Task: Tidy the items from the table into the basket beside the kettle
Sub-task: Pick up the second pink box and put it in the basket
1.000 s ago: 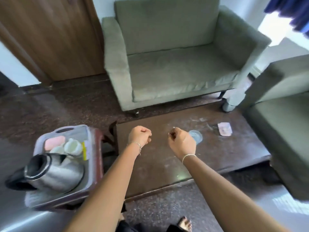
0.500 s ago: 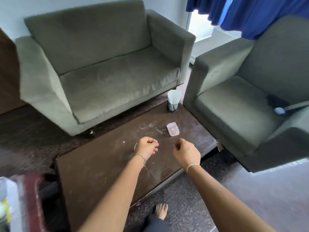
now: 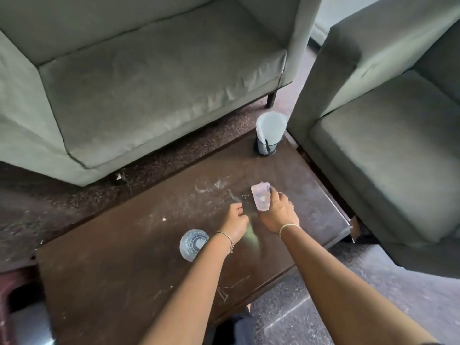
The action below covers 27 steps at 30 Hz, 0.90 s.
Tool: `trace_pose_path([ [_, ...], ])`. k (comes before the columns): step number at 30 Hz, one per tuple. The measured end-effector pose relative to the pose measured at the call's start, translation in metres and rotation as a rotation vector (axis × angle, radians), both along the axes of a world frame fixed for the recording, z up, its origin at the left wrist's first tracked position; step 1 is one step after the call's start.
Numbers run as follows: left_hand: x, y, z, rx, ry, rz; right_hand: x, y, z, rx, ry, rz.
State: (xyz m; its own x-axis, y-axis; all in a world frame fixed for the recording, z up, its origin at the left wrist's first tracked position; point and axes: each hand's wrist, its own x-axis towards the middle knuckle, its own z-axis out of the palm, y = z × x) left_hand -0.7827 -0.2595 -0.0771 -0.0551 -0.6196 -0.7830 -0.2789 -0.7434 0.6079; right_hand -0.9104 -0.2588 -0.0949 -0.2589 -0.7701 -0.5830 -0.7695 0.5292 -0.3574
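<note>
A small pale pink packet (image 3: 260, 196) lies on the dark brown coffee table (image 3: 139, 270). My right hand (image 3: 277, 211) grips it along its right edge, fingers curled over it. Just left of it, my left hand (image 3: 236, 220) hovers over the table with its fingers curled and nothing seen in them. An empty clear glass (image 3: 193, 244) stands on the table beside my left forearm. The basket and the kettle are out of view.
A black mesh holder with a white paper roll (image 3: 268, 135) stands at the table's far corner. A grey-green sofa (image 3: 139, 78) lies beyond the table and an armchair (image 3: 388, 135) at its right. A red stool edge (image 3: 10, 290) shows lower left.
The camera swung right and down, away from the basket and kettle. Both hands moved forward over the table; my right hand went from a loose fist to gripping the pink packet.
</note>
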Motion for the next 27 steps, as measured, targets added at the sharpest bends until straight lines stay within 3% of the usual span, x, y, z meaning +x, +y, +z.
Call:
trace_pose_path([
  [6,-0.003,-0.018,-0.033,0.009,-0.055,-0.057,-0.003,-0.025,-0.053,-0.009,0.045,0.012],
  [13,-0.008,-0.019,-0.025,-0.005,-0.015,-0.025,-0.002,-0.027,-0.062,0.033,0.105,0.040],
  [17,-0.008,-0.007,-0.009,-0.039,0.025,0.038,-0.006,-0.018,-0.039,-0.048,-0.187,-0.201],
  [22,-0.002,0.028,0.034,-0.125,0.093,0.209,-0.006,0.022,0.032,-0.126,-0.738,-0.631],
  [24,0.005,0.049,0.055,-0.208,0.070,0.211,-0.004,0.043,0.063,-0.071,-0.935,-0.686],
  [27,0.023,0.084,0.095,-0.321,0.075,0.253,0.008,0.078,0.107,-0.018,-1.069,-0.636],
])
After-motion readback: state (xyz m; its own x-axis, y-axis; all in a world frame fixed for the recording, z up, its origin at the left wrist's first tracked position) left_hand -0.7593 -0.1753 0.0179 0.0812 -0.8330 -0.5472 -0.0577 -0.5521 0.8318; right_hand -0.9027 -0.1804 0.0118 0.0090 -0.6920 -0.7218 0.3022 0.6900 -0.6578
